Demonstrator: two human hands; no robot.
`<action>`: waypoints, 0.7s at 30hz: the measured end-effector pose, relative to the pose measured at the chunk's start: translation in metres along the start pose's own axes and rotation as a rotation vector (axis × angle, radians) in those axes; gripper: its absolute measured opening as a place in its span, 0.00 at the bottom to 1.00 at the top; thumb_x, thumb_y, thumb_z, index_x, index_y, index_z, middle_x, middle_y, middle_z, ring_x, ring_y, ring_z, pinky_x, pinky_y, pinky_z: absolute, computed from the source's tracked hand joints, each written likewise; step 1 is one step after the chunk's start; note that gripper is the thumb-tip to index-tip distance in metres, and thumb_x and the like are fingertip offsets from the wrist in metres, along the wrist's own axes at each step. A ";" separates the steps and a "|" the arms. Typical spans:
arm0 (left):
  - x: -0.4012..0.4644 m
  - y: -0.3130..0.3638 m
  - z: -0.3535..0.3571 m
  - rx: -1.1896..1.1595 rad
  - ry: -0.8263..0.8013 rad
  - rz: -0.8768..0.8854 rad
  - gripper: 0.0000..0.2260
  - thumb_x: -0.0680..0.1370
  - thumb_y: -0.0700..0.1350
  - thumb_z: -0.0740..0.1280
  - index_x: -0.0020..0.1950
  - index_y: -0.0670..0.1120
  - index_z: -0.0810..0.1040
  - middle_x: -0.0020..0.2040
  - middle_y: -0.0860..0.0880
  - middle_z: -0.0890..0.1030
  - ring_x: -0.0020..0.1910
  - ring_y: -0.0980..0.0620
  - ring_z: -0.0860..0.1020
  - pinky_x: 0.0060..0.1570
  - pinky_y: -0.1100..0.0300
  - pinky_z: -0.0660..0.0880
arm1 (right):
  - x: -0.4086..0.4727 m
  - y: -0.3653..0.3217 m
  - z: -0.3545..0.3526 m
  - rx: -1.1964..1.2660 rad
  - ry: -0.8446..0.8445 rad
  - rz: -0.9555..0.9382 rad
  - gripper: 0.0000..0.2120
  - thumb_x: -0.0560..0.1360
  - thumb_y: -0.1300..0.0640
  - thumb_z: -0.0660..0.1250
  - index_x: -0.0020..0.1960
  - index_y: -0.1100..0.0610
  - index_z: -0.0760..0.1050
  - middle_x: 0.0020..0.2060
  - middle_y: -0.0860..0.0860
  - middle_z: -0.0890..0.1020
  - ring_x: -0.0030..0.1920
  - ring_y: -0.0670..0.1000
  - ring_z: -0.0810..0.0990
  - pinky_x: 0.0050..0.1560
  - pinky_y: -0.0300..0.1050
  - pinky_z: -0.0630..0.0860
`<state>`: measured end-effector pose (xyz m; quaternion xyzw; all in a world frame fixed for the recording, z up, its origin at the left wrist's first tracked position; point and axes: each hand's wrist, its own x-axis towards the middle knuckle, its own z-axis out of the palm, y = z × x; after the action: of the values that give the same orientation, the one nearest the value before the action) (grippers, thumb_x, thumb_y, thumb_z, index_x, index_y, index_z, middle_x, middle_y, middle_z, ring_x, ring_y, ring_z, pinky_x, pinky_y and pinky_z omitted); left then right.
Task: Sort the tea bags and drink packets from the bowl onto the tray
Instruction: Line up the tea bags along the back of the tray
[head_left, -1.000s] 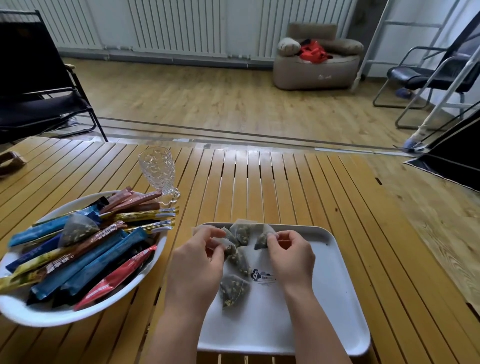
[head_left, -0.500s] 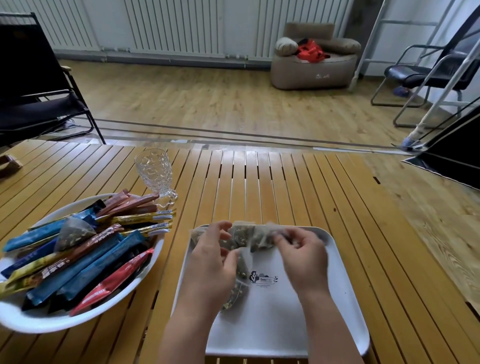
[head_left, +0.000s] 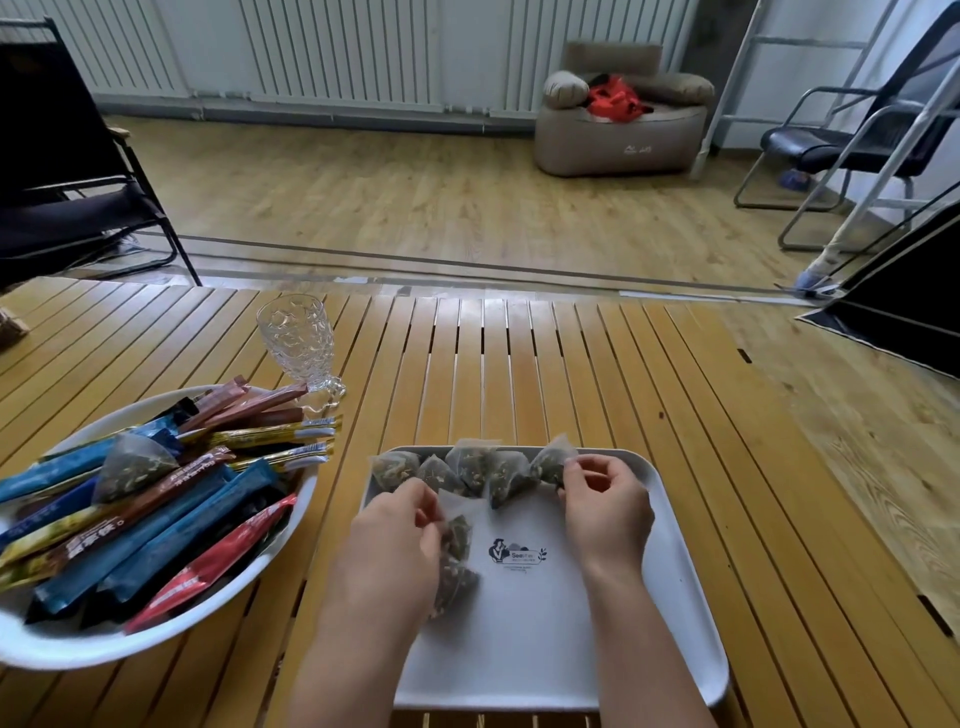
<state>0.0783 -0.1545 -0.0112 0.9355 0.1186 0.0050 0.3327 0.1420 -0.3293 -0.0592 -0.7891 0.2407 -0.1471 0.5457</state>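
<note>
Across the lower middle of the frame sits the white tray (head_left: 670, 613) on the slatted table (head_left: 519, 364); along its upper edge five tea bags (head_left: 470, 467) lie in a row, each touching the next — the part of the sorting that looks done. Below the row, the left hand (head_left: 395, 551) has its fingers curled round one or two more tea bags (head_left: 454, 566), pinching them just above the tray's floor; the right hand (head_left: 605, 506) pinches the rightmost bag of the row (head_left: 550, 465) between thumb and fingertips, apparently nudging it into line.

At the left of the frame the white bowl (head_left: 47, 642) is far from cleared; a heap of drink packets (head_left: 156, 525) — blue, red, brown, yellow sticks — fills it, and one tea bag (head_left: 132, 465) lies on top of them, well apart from the tray. No packet is on the tray yet. I judge the task to be early: most tea bags placed, one left in the bowl, every packet still to go; whether more bags hide under the packets cannot be told. A clear glass (head_left: 298, 340) stands just beyond the bowl.
</note>
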 end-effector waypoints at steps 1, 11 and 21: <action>-0.002 -0.001 -0.002 0.011 -0.036 0.000 0.07 0.79 0.45 0.66 0.42 0.56 0.74 0.44 0.57 0.78 0.39 0.59 0.78 0.32 0.66 0.72 | -0.001 0.000 0.000 -0.028 -0.034 -0.009 0.04 0.75 0.55 0.70 0.44 0.55 0.80 0.38 0.49 0.84 0.40 0.50 0.83 0.44 0.44 0.78; -0.013 0.002 0.012 0.121 -0.333 0.032 0.13 0.71 0.52 0.73 0.44 0.58 0.68 0.48 0.56 0.70 0.42 0.59 0.74 0.41 0.61 0.72 | 0.002 -0.001 -0.008 -0.077 0.074 -0.091 0.03 0.76 0.57 0.68 0.44 0.55 0.78 0.38 0.50 0.81 0.39 0.49 0.77 0.34 0.32 0.68; -0.001 0.005 0.020 -0.073 -0.082 0.101 0.10 0.72 0.36 0.66 0.37 0.51 0.77 0.38 0.54 0.79 0.38 0.58 0.77 0.39 0.61 0.76 | -0.015 -0.011 -0.024 -0.092 -0.365 -0.055 0.17 0.70 0.50 0.73 0.56 0.45 0.72 0.39 0.45 0.81 0.38 0.42 0.79 0.34 0.33 0.70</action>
<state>0.0798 -0.1707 -0.0238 0.9269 0.0574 -0.0123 0.3706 0.1201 -0.3370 -0.0398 -0.8331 0.1225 -0.0053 0.5393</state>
